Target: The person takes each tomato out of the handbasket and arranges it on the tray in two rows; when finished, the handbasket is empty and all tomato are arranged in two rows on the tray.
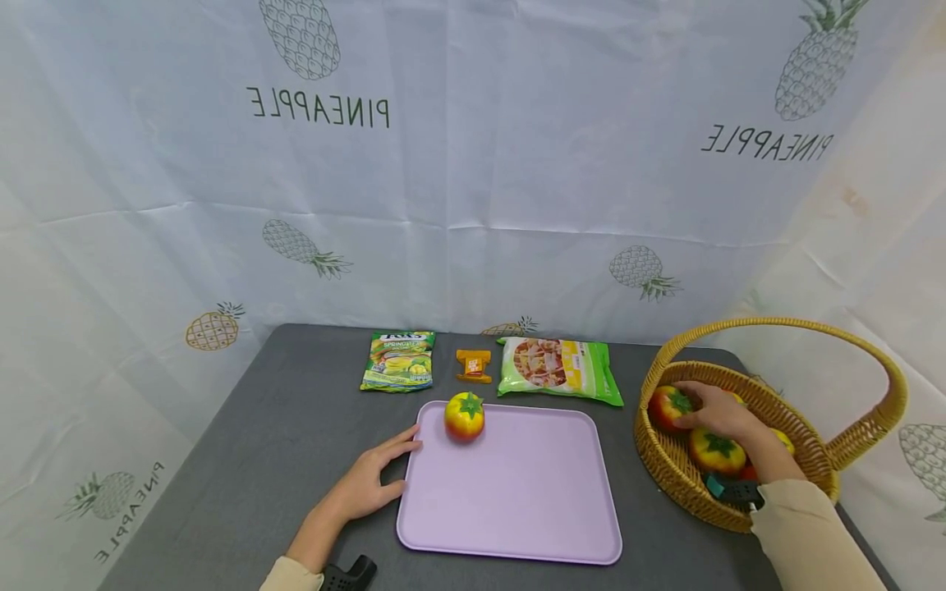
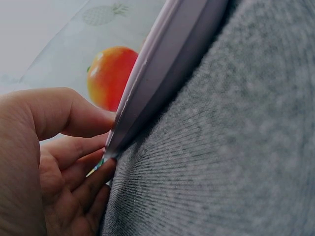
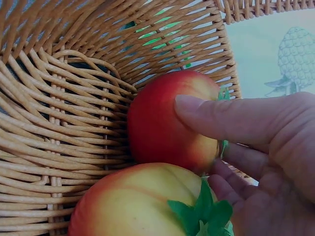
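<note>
My right hand (image 1: pixel 723 410) reaches into a wicker basket (image 1: pixel 676 484) on the right side of the table. It grips a red-yellow tomato (image 3: pixel 162 123); the thumb presses its side and the other fingers are partly hidden behind it. Just beside that hand lies another tomato (image 3: pixel 142 201) with a green leafy top. My left hand (image 1: pixel 365 483) touches the left edge of a lilac tray (image 1: pixel 517 492), fingers fairly straight. One yellow-red tomato (image 1: pixel 464 417) stands in the tray's far left corner.
Behind the tray lie a green soup packet (image 1: pixel 399 362), a small orange packet (image 1: pixel 474 366) and a green-and-white bag (image 1: pixel 559 369). The basket's tall handle (image 1: pixel 783 324) arches over its contents, which include more tomatoes. A pineapple-print cloth (image 1: pixel 473 164) hangs behind the grey table (image 1: pixel 296 427).
</note>
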